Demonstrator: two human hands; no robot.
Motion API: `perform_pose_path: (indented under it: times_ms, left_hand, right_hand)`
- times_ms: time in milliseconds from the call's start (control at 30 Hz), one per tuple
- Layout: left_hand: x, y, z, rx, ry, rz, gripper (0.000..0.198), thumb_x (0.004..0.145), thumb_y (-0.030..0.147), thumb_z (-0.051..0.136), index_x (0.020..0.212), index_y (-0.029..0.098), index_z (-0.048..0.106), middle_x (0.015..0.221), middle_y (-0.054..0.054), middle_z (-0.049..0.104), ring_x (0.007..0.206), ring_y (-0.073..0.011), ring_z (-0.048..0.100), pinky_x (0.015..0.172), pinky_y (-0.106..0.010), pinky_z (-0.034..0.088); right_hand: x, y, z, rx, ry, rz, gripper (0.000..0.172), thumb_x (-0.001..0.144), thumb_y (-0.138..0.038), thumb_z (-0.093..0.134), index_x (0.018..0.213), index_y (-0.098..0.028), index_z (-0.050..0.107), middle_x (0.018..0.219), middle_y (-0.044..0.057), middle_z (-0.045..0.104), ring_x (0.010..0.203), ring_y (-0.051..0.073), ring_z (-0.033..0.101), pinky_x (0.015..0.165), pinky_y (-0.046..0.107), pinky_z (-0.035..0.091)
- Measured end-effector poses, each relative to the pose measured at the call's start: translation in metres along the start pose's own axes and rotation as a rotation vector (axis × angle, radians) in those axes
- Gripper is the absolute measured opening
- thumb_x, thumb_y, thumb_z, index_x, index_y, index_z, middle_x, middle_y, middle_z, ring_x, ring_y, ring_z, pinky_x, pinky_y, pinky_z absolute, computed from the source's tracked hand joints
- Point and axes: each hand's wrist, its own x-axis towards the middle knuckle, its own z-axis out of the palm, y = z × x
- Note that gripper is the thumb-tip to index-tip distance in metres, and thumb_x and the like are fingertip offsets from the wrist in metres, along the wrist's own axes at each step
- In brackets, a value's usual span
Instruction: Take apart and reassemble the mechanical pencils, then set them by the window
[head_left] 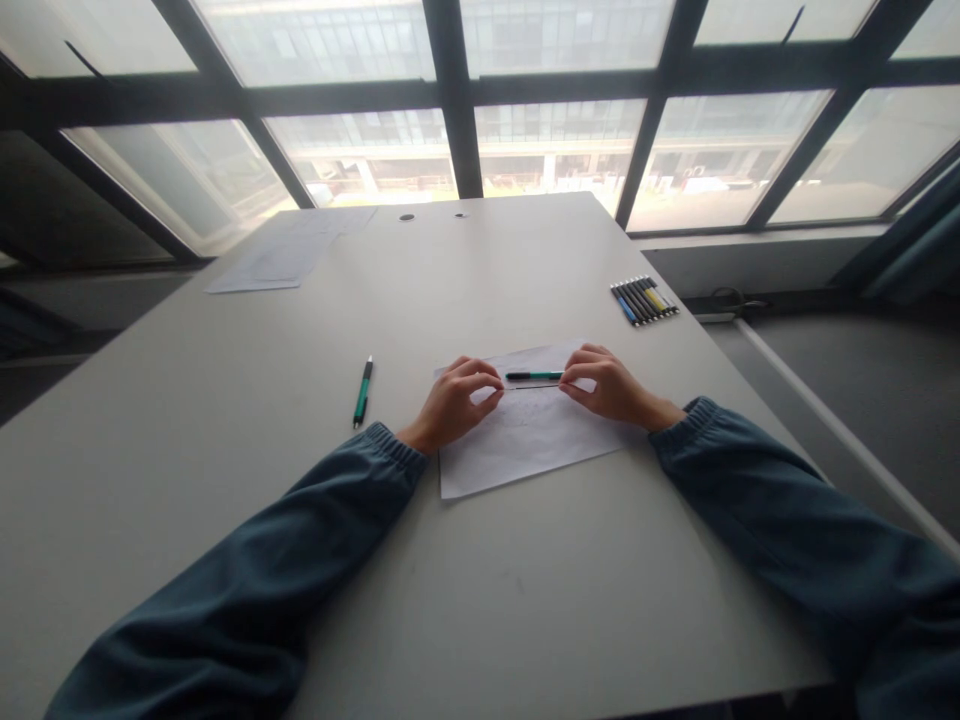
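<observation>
A thin dark rod (537, 387), which looks like a pen refill, stretches between my two hands above a white paper sheet (517, 460). My left hand (459, 400) pinches its pale left end between thumb and fingertips. At the other end, the thumb and fingers of my right hand (606, 388) are closed on it. Just behind the rod is a green and black pen (534, 376), its right end partly hidden by my right fingers. Another green and black pen (364, 392) lies on the table to the left of my left hand. Faint marks show on the sheet.
A row of several pens (643, 300), mostly black with some blue and yellow, lies near the right edge of the white table (420, 310). More paper sheets (274, 255) rest at the far left. Two small round items sit at the back, before large windows.
</observation>
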Motion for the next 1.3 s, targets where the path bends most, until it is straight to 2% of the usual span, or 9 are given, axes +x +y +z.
perform_pose_path:
  times_ms: [367,733,1067,1300]
  left_hand:
    - [-0.002,0.0,-0.001,0.027,-0.135,-0.067,0.009,0.09,0.023,0.068,0.092,0.024,0.076,0.107,-0.004,0.072,0.103,-0.0219,0.061,0.095,-0.04,0.053]
    - [-0.001,0.0,-0.001,0.014,-0.119,-0.062,0.009,0.09,0.023,0.068,0.094,0.023,0.076,0.106,-0.005,0.072,0.101,-0.0213,0.062,0.094,-0.039,0.053]
    - [-0.002,-0.009,0.004,-0.045,-0.112,-0.082,0.007,0.09,0.025,0.07,0.088,0.023,0.075,0.102,-0.003,0.073,0.099,-0.0204,0.063,0.093,-0.038,0.053]
    - [-0.001,-0.01,0.004,-0.049,-0.109,-0.068,0.008,0.092,0.024,0.067,0.088,0.022,0.074,0.103,-0.004,0.074,0.099,-0.0203,0.064,0.092,-0.037,0.053]
  right_hand:
    - [-0.004,0.008,-0.015,-0.172,-0.114,-0.074,0.011,0.092,-0.026,0.068,0.083,-0.021,0.073,0.089,0.005,0.071,0.089,0.022,0.06,0.083,0.039,0.042]
    - [-0.003,0.005,-0.012,-0.174,-0.087,-0.061,0.016,0.094,-0.021,0.063,0.08,-0.02,0.071,0.087,0.006,0.07,0.086,0.021,0.058,0.081,0.038,0.042]
    - [0.003,-0.01,-0.018,-0.395,-0.25,-0.13,0.018,0.094,-0.018,0.06,0.081,-0.018,0.072,0.089,0.009,0.069,0.091,0.023,0.055,0.081,0.037,0.037]
    - [0.004,-0.01,-0.014,-0.432,-0.274,-0.119,0.021,0.098,-0.017,0.056,0.079,-0.018,0.066,0.086,0.008,0.065,0.09,0.022,0.052,0.08,0.034,0.036]
